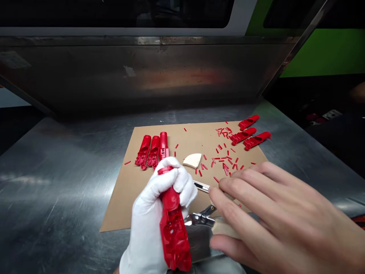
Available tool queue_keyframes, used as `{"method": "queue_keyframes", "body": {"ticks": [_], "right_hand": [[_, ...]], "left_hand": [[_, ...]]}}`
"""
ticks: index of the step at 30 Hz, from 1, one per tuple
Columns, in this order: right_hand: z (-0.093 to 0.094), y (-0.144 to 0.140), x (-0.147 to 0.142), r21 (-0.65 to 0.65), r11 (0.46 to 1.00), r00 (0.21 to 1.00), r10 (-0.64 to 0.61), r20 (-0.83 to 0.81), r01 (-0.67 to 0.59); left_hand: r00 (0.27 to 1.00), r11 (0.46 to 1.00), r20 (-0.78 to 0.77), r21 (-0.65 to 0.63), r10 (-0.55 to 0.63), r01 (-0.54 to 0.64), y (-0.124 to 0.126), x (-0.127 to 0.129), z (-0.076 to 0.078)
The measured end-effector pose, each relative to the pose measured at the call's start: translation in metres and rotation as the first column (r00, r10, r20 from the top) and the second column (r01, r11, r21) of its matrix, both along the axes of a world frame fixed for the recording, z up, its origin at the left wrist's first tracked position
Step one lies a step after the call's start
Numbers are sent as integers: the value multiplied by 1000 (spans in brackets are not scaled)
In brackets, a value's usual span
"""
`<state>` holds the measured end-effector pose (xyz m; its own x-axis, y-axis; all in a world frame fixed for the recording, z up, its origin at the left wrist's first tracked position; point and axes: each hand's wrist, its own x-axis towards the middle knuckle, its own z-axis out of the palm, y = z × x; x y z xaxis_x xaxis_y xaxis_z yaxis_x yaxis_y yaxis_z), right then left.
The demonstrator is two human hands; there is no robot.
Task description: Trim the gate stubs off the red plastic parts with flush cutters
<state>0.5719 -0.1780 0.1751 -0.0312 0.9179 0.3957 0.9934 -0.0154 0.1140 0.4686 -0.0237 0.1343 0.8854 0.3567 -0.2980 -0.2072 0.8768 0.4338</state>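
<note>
My left hand (162, 205), in a white glove, is closed around a red plastic part (175, 232) with a tubular top and a hollow, ribbed lower half. Bare and near the camera, my right hand (282, 217) has its thumb and fingers about a cream-coloured pad (224, 228), mostly hidden under the fingers. Between the hands lies a pair of nippers (201, 218), its handles partly covered. A utility knife (202, 186) rests on the cardboard just beyond my right fingertips. Past it is a cream wedge-shaped pad (192, 160).
A cardboard sheet (125, 205) covers part of the metal table (71, 171). Three red parts (154, 150) stand in a row at left; three more (248, 133) lie at right. Several small red slivers (225, 163) are scattered between. A metal panel (159, 80) rises behind.
</note>
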Motion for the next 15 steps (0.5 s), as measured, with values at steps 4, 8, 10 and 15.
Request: {"method": "queue_keyframes", "body": {"ticks": [4, 8, 10, 15], "right_hand": [[8, 9, -4, -57, 998, 1000, 11, 22, -10], [3, 6, -3, 30, 999, 1000, 12, 9, -12], [-2, 3, -2, 81, 997, 995, 10, -104, -1], [-21, 0, -15, 63, 990, 794, 140, -591, -128]], "left_hand": [[999, 997, -51, 72, 8, -5, -3, 1, 3], [999, 997, -40, 67, 35, -32, 0, 0, 5], [998, 998, -34, 40, 56, -54, 2, -1, 4], [997, 995, -13, 75, 72, -71, 4, -3, 1]]}}
